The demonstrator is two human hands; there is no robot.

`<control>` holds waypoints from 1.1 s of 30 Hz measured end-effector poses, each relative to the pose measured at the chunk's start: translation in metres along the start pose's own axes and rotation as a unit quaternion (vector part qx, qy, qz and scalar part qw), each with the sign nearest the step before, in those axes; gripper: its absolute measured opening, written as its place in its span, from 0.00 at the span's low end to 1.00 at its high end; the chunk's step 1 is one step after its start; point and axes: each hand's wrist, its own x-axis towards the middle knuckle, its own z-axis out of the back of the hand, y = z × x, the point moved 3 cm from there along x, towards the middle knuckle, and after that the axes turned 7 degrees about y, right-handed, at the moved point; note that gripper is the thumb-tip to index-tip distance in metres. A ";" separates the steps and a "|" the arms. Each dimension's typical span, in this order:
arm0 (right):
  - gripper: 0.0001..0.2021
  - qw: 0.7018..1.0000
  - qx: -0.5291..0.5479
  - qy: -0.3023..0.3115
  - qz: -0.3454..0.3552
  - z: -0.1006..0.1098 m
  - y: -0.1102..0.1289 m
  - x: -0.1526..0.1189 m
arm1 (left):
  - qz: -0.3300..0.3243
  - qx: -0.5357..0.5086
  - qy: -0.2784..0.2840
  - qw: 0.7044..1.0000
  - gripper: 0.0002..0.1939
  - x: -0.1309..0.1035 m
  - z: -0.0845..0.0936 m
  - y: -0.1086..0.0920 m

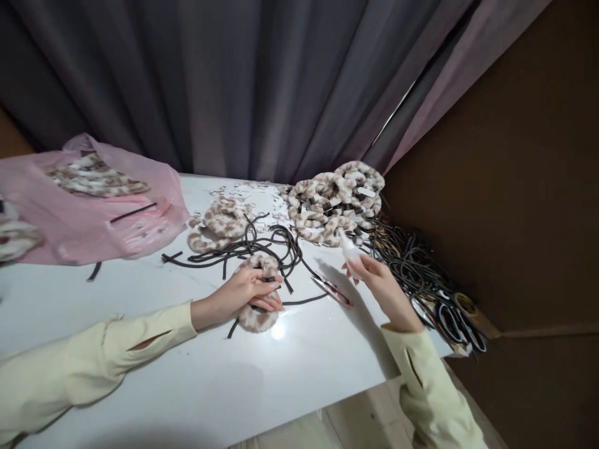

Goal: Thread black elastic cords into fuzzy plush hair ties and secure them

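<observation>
My left hand (253, 290) is closed on a fluffy brown-and-white ring (259, 319), holding it just above or against the white table. Black cord (304, 301) shows on both sides of that ring. In my right hand (374, 284) is a small white bottle (350, 248), its narrow tip pointing up and left toward a pile of fluffy rings (322, 202). Below the bottle, a pair of snips (333, 292) lies on the table between my two hands. What my left fingertips pinch inside the ring is too small to make out.
A pink plastic bag (154, 231) with fluffy material stands at the left. Loose black cords (276, 243) and a few fluffy rings (219, 221) lie mid-table, with small metal rings behind. At the right edge are heaped black cords (412, 255) and a tape roll (465, 304).
</observation>
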 end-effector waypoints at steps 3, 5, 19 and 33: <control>0.22 0.998 0.052 -0.013 -0.042 -0.020 0.011 -0.043 | -0.008 -0.001 -0.001 1.000 0.25 0.000 0.001 0.000; 0.20 0.996 0.054 -0.037 -0.053 -0.033 0.014 -0.063 | -0.010 -0.004 0.003 1.000 0.26 0.001 0.002 0.001; 0.17 0.996 -0.010 -0.087 -0.009 -0.070 0.034 -0.071 | -0.010 -0.001 0.013 1.000 0.26 0.000 0.002 0.002; 0.15 0.995 -0.055 -0.076 0.023 -0.078 0.035 -0.069 | -0.016 0.013 0.023 1.000 0.24 0.001 0.001 0.001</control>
